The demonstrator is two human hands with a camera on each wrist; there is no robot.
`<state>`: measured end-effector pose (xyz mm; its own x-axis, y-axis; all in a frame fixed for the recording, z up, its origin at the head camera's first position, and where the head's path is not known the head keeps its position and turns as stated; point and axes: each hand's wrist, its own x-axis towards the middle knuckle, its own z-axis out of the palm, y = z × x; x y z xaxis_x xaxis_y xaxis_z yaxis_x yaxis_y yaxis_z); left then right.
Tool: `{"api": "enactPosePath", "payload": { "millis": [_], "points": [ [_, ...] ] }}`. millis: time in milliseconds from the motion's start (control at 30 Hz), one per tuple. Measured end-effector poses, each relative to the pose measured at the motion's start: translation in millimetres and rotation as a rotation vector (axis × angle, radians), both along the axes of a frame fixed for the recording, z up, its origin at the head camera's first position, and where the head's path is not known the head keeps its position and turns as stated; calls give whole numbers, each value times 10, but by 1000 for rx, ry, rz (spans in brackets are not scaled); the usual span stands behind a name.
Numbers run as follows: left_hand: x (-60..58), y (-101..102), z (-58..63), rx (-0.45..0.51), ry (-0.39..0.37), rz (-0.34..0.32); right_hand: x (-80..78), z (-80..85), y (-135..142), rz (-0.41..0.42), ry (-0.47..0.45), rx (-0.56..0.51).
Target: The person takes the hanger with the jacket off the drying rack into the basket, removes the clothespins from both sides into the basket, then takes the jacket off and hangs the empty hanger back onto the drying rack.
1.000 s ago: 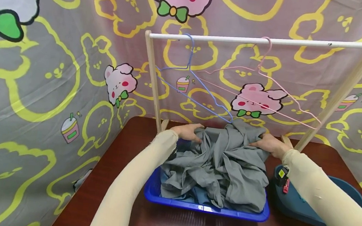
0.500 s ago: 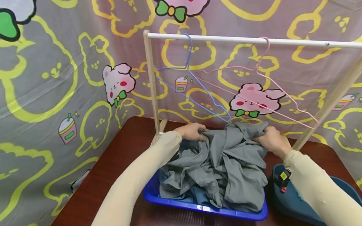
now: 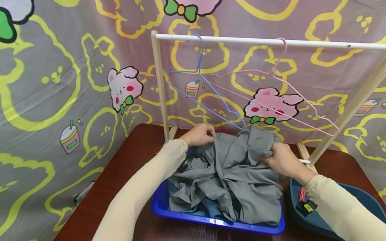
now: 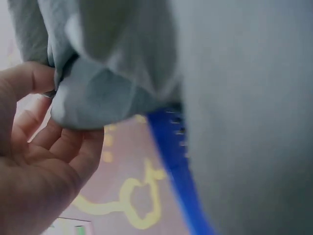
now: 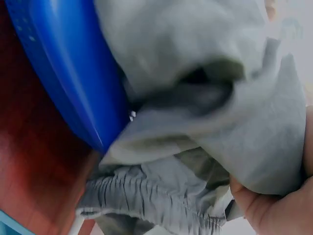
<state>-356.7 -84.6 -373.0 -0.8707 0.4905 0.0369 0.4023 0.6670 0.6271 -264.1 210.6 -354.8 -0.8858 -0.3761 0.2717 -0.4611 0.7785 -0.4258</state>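
A crumpled grey garment fills the blue basket and spills over its far side. My left hand pinches the cloth near its far left edge; in the left wrist view the thumb and fingers of that left hand close on a fold. On the far right, my right hand grips a bunched part of the same garment. The right wrist view shows a gathered elastic band hanging beside that hand's thumb. Under the grey cloth, some darker blue fabric shows at the basket's front.
Behind the basket stands a wooden rack with a white rail. A blue hanger and a pink hanger hang from it. To the right, a dark teal bin sits on the brown table, partly behind my right sleeve.
My right hand has turned and shifted slightly left and down, gathering the cloth. The left hand has lifted slightly and now pinches the edge. The basket stays in place.
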Motion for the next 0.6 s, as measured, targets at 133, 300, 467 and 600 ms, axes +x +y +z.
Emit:
{"api": "enactPosePath", "payload": {
  "millis": [133,300,467,600],
  "points": [
    [168,-56,175,46,-24,-26,123,-31,-81,64,1,39],
    [428,-86,354,-20,-39,-161,199,-67,-158,164,15,82],
    [648,-70,391,-121,-16,-357,244,-89,-198,280,-29,131],
    [750,-71,281,-221,-21,-425,253,-120,-210,400,-98,186]
  ]
}}
